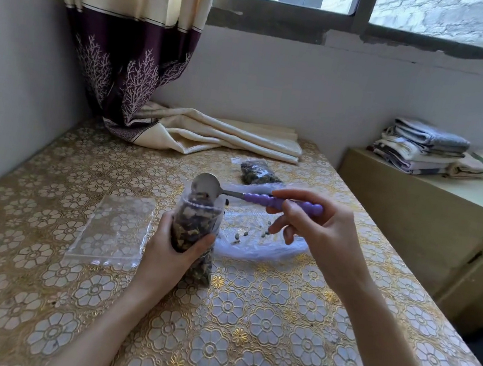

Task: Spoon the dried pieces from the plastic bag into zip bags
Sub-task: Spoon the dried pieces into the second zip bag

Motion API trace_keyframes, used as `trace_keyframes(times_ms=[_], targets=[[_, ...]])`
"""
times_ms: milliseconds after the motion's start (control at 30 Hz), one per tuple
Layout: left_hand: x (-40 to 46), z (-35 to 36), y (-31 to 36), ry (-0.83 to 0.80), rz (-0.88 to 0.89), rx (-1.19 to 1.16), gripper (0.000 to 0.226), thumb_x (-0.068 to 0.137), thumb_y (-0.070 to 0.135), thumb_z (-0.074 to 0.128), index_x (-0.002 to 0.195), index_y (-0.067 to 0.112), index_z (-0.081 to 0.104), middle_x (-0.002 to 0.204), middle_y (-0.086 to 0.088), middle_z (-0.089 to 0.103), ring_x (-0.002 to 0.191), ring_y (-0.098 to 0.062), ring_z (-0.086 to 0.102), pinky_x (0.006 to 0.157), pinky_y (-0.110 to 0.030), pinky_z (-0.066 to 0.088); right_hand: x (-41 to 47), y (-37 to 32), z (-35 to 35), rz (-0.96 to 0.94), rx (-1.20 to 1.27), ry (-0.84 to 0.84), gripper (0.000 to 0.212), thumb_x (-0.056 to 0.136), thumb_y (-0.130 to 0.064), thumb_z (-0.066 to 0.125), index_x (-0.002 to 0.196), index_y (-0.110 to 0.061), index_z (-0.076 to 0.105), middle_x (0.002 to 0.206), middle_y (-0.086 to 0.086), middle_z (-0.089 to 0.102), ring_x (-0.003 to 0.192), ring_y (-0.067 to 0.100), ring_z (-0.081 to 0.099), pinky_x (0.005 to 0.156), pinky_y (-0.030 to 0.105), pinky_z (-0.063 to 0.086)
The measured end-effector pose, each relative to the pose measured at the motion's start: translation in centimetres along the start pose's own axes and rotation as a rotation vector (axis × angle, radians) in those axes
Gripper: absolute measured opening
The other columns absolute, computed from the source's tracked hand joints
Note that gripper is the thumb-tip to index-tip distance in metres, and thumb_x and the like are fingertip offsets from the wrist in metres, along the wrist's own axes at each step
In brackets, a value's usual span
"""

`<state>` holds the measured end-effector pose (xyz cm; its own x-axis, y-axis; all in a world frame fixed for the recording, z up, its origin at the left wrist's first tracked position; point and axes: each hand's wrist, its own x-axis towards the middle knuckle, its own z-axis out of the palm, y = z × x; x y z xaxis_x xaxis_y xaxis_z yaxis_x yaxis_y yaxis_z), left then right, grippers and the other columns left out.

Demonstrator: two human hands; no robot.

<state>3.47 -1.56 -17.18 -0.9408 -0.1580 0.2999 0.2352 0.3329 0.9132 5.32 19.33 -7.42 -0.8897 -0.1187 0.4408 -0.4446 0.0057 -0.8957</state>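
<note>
We work at a table (244,337) covered in a gold floral cloth, under a window (380,7) with a curtain (128,54) trailing onto the far edge. Folded linens (420,148) sit on a cabinet to the right. Our left hand (175,254) grips one upright zip bag (197,226), nearly full; its base is hidden behind the hand. Our right hand (311,222) pinches the purple handle of one spoon (250,196), bowl tipped at the bag's mouth. The plastic bag (260,240) lies flat just beyond, with a few dried pieces (242,235). One filled bag (258,171) lies farther off; the empty bags (114,227) at left cannot be counted.
</note>
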Motion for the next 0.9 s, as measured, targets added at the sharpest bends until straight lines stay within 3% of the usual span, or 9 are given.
trace_keyframes(times_ms=[133, 267, 433, 567, 700, 900], targets=[[0.1, -0.2, 0.1, -0.048, 0.003, -0.031, 0.065, 0.055, 0.058, 0.066, 0.110, 0.033, 0.044, 0.101, 0.022, 0.056, 0.084, 0.021, 0.052, 0.063, -0.009, 0.043, 0.1, 0.1, -0.5, -0.047, -0.035, -0.009, 0.022, 0.087, 0.009, 0.054, 0.091, -0.007, 0.069, 0.076, 0.016, 0.070, 0.059, 0.021, 0.065, 0.050, 0.020, 0.046], [0.3, -1.1, 0.4, -0.191, -0.009, -0.093, 0.060, 0.066, 0.048, 0.076, 0.114, 0.040, 0.042, 0.109, 0.017, 0.057, 0.090, 0.018, 0.054, 0.066, -0.003, 0.044, 0.5, 0.5, -1.2, -0.024, 0.086, 0.073, 0.020, 0.088, 0.007, 0.052, 0.089, -0.006, 0.067, 0.073, 0.011, 0.070, 0.057, 0.019, 0.064, 0.048, 0.021, 0.045], [0.0, -1.7, 0.8, -0.271, -0.001, -0.187, 0.056, 0.067, 0.031, 0.062, 0.119, 0.038, 0.040, 0.112, 0.013, 0.057, 0.091, 0.015, 0.056, 0.068, -0.002, 0.043, 1.3, 1.9, -2.8, 0.092, 0.240, 0.308, 0.016, 0.093, -0.007, 0.051, 0.085, -0.005, 0.065, 0.069, 0.010, 0.070, 0.053, 0.016, 0.062, 0.046, 0.018, 0.045], [0.2, -2.3, 0.7, -0.335, -0.018, -0.170, 0.062, 0.067, 0.031, 0.062, 0.123, 0.042, 0.037, 0.114, 0.017, 0.056, 0.095, 0.015, 0.054, 0.070, -0.002, 0.043, 1.6, 4.6, -4.4, 0.213, 0.189, 0.498, 0.019, 0.094, -0.012, 0.052, 0.082, -0.002, 0.062, 0.064, 0.010, 0.067, 0.050, 0.014, 0.061, 0.045, 0.018, 0.044], [0.5, -2.4, 0.2, -0.307, -0.027, -0.121, 0.063, 0.068, 0.033, 0.077, 0.121, 0.033, 0.043, 0.105, 0.018, 0.061, 0.090, 0.016, 0.057, 0.070, -0.003, 0.046, 1.4, 7.3, -5.4, 0.300, 0.090, 0.568, 0.019, 0.094, -0.013, 0.053, 0.082, -0.001, 0.063, 0.065, 0.010, 0.066, 0.049, 0.012, 0.061, 0.044, 0.017, 0.045], [0.7, -1.7, 0.2, -0.132, -0.003, -0.018, 0.050, 0.053, 0.046, 0.072, 0.098, 0.039, 0.052, 0.094, 0.018, 0.062, 0.083, 0.015, 0.058, 0.060, -0.003, 0.044, 0.9, 9.1, -6.1, 0.316, -0.013, 0.618, 0.026, 0.094, -0.020, 0.054, 0.077, -0.003, 0.063, 0.065, 0.011, 0.067, 0.048, 0.013, 0.063, 0.043, 0.017, 0.047]])
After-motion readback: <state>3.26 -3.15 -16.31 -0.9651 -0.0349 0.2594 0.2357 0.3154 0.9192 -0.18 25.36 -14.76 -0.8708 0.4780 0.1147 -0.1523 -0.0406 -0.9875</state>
